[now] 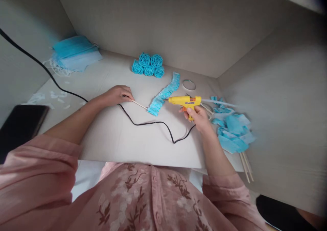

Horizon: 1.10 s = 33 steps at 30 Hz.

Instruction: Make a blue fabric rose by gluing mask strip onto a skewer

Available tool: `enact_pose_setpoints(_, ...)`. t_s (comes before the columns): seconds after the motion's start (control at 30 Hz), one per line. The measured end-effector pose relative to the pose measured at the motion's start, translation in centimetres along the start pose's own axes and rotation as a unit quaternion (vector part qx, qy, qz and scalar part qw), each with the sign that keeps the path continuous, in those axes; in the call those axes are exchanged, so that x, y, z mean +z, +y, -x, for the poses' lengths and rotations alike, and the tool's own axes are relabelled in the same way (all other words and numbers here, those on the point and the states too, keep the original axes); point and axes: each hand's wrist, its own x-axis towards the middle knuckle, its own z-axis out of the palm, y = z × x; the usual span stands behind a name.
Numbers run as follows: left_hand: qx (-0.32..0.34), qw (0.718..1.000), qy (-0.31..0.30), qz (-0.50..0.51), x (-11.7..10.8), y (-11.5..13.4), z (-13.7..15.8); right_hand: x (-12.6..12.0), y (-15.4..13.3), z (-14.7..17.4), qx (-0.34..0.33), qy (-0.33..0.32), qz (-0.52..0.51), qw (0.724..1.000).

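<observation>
My left hand (120, 95) pinches one end of a thin wooden stick (139, 105). The stick's far end meets the lower end of a gathered blue fabric strip (163, 95), which lies slantwise on the table. My right hand (199, 117) is closed around the grip of a yellow hot glue gun (180, 101). Its nozzle points left and is at the strip's right edge; whether it touches, I cannot tell. A clear glue stick (217, 103) juts out of the gun's back.
Several rolled blue fabric roses (148, 65) stand by the back wall. Blue face masks (75, 52) are piled at the far left, blue scraps (233, 130) at the right. A black cord (150, 123) crosses the table. There is a tape ring (189, 85), sticks (245, 166) and a dark phone (21, 128).
</observation>
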Motion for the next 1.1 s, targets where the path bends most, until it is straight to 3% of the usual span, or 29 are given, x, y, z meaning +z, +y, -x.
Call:
enact_pose_setpoints(0.3,0.0,1.0,0.003,-0.005,0.1,-0.2,-0.1,0.6,-0.5,-0.1,0.041,0.002,0.051,0.998)
enact_pose_setpoints(0.73,-0.015,0.998,0.021,-0.051,0.3,0.8,0.0,1.1,-0.1,-0.2,0.055,-0.001,0.047,0.997)
enact_pose_setpoints(0.93,-0.009,1.0,0.007,-0.027,0.2,0.5,0.0,0.8,-0.4,-0.7,0.042,0.01,0.047,0.998)
enact_pose_setpoints(1.1,-0.001,1.0,0.014,-0.019,-0.2,0.0,0.1,-0.1,-2.3,-1.8,0.018,-0.039,0.111,0.993)
